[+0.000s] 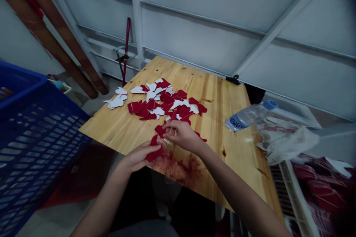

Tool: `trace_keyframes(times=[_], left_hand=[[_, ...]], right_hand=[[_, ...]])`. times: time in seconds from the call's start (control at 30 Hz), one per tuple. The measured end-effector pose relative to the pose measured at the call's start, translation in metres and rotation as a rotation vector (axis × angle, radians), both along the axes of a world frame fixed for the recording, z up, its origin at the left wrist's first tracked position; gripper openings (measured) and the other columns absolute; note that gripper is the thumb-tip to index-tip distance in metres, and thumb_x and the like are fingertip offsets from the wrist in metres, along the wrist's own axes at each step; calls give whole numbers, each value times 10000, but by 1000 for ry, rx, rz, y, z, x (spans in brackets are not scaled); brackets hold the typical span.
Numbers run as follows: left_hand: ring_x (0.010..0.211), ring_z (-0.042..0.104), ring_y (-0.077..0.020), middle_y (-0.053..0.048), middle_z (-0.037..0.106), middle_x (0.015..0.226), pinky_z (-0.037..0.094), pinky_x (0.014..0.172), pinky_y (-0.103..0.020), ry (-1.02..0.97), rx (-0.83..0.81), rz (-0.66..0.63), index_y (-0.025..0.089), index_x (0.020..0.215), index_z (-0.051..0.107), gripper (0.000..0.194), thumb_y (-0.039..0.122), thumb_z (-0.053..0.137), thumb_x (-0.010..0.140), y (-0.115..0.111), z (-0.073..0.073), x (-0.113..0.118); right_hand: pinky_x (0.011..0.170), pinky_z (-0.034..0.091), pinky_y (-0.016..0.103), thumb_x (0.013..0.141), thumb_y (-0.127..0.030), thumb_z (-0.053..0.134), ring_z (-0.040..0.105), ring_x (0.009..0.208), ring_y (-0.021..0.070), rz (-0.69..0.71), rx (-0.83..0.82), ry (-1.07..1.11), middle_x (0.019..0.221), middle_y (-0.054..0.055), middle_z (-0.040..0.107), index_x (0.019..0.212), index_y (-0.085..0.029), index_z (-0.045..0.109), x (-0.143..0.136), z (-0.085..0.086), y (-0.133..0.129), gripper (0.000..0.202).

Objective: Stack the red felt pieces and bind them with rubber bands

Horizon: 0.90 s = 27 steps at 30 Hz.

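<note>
My left hand [139,156] pinches a red cut-out piece [154,152] of flat, sheet-like material near the table's front edge. Close beside it, the fingers of my right hand [178,133] are curled on a second red piece [159,130], and the two pieces nearly meet. Under the right hand, a small yellowish, shiny thing [168,142] is partly hidden; its kind is unclear. Beyond both hands lies a loose heap of red and white cut-out pieces [167,100], with several white ones [116,100] apart at the left.
The wooden table [217,163] has a reddish stain [183,168] at its front. A water bottle [247,116] lies on its side at the right, near a plastic bag [289,139]. A black clip [233,79] grips the back edge. Left stands a blue basket [41,129]; right, a crate [299,196] with red pieces.
</note>
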<state>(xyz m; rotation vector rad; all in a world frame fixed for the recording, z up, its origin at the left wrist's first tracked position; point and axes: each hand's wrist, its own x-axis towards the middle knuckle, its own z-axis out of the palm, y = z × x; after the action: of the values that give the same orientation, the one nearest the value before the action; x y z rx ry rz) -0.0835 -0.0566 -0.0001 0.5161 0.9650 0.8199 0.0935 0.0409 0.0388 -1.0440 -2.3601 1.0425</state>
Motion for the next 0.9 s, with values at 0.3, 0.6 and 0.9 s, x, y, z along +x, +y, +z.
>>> trace_keyframes(times=[0.3,0.6,0.9], left_hand=[[477,442,-21,1,597,820,261,376,-112,-30,18,370,167,904,587,287,368,749,778,-18,-3,-67],[512,478,-39,-11,609,837,284,377,-119,-65,1,462,164,898,590,248,369,701,814,-26,-5,-76],[506,499,-59,-25,623,815,341,385,-138,-166,4,520,151,891,610,177,288,690,811,-25,-10,-89]], right_hand=[[924,443,313,868,-163,572,608,1057,238,-92,422,-265,1106,132,683,1071,-115,704,-80,-11,85,247],[819,450,326,710,-307,779,625,980,290,90,431,-384,988,145,718,894,-139,726,-147,-18,103,254],[734,430,252,847,-213,615,621,828,169,19,273,-258,914,46,716,871,-162,709,-88,-3,99,110]])
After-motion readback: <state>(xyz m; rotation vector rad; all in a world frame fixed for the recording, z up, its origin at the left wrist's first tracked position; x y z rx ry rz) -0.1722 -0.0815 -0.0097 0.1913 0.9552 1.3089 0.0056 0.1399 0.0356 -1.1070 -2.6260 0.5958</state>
